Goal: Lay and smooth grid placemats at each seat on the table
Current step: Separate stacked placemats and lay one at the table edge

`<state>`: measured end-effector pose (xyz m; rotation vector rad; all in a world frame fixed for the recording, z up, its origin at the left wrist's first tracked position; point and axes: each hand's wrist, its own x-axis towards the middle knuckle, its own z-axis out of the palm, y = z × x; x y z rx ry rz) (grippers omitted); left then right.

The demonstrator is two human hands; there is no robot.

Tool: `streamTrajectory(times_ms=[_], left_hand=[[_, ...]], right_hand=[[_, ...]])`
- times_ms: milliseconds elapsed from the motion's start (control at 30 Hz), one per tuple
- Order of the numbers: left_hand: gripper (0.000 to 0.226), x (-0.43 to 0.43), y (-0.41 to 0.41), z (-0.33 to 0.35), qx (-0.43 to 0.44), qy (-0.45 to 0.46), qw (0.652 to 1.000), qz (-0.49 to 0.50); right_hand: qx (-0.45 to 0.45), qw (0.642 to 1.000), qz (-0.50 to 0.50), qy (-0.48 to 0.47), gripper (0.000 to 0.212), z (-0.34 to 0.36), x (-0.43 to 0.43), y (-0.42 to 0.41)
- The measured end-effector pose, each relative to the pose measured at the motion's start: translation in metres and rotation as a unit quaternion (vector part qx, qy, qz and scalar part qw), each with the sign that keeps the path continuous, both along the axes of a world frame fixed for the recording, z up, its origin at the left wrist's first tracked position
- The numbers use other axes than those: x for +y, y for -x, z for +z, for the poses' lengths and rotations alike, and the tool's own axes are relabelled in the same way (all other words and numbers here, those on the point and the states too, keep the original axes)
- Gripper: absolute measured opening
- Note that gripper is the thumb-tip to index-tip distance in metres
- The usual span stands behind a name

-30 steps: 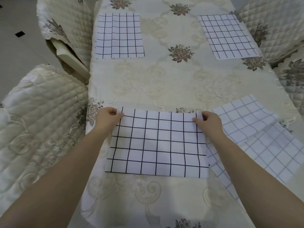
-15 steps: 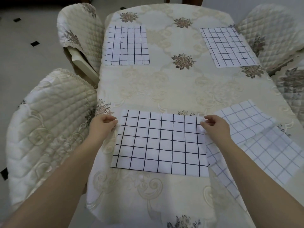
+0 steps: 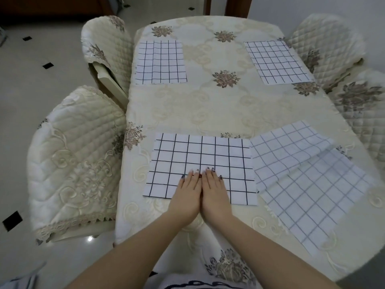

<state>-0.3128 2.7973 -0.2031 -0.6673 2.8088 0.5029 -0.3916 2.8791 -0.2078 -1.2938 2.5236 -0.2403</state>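
Note:
A white placemat with a dark grid (image 3: 200, 155) lies flat on the near part of the table (image 3: 218, 113). My left hand (image 3: 188, 191) and my right hand (image 3: 214, 190) press flat on its near middle, side by side and touching, fingers straight. To the right, a crumpled pile of lighter grid placemats (image 3: 302, 180) overlaps that mat's right edge. Two more mats lie flat at the far left (image 3: 160, 62) and far right (image 3: 275, 62) seats.
Quilted cream chairs stand around the table: two on the left (image 3: 73, 163) (image 3: 106, 49) and two on the right (image 3: 327, 46) (image 3: 366, 113). The embroidered tablecloth hangs over the near edge. Tiled floor lies to the left.
Both hands let go of the mat's far corners and came together at its near middle, palms flat. The camera pulled back and shows more of the room.

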Motion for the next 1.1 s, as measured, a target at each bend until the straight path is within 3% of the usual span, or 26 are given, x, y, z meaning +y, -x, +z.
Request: streamTrajectory(times_ms=[300,533,667,833,1000,1100], left_hand=[[0.077,-0.006,-0.032,-0.018,0.008,0.084,0.98,0.178],[0.087,-0.016,-0.048,-0.017,0.025,0.08,0.971,0.223],[0.085,-0.019,-0.055,-0.014,0.022,0.089,0.971,0.219],[0.064,-0.022,-0.017,0.005,0.058,0.115,0.978,0.162],[0.055,-0.043,0.044,0.02,0.053,0.093,0.992,0.069],[0.059,-0.06,0.067,0.019,0.027,0.083,0.994,0.058]], right_hand=[[0.042,0.995,-0.084,-0.039,0.068,-0.01,0.04,0.02],[0.031,0.99,-0.125,-0.051,0.069,-0.005,0.069,0.041],[0.028,0.989,-0.135,-0.05,0.071,-0.001,0.07,0.041],[0.011,0.995,-0.097,0.008,0.083,0.016,0.029,0.044],[-0.001,0.999,-0.034,0.027,0.061,0.024,-0.037,0.054],[0.0,1.0,0.003,-0.002,0.068,0.021,-0.061,0.062]])
